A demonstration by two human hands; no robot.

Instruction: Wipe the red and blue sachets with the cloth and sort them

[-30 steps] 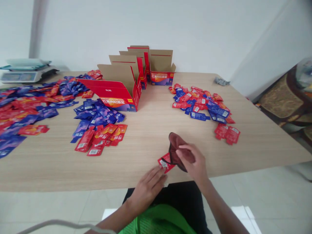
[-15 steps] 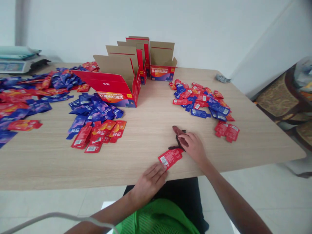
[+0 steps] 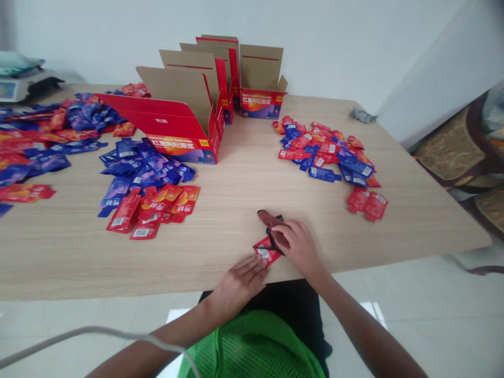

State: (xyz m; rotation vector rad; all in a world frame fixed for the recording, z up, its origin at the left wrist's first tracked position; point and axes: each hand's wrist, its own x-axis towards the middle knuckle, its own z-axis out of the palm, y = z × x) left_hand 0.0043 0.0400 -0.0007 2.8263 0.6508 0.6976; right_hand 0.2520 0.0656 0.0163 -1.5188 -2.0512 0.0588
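Note:
A single red pouch with a white barcode label lies near the table's front edge. My left hand rests flat, its fingertips pressing on the pouch's lower left end. Over the other end, my right hand is closed around a small tool with a brown, rounded handle and dark, thin parts. Its exact kind cannot be made out. The dark parts lie across the pouch and cover some of it, and my fingers hide the rest of the tool.
Red pouches and blue pouches are heaped at left, with a larger mixed pile beyond. Another mixed pile lies at right. Open cardboard boxes stand at the back. A scale sits far left; a cable crosses below.
My right hand has moved left and slightly toward me with the tool, which now overlaps the red pouch. My left hand has stayed on the pouch. The view has shifted slightly.

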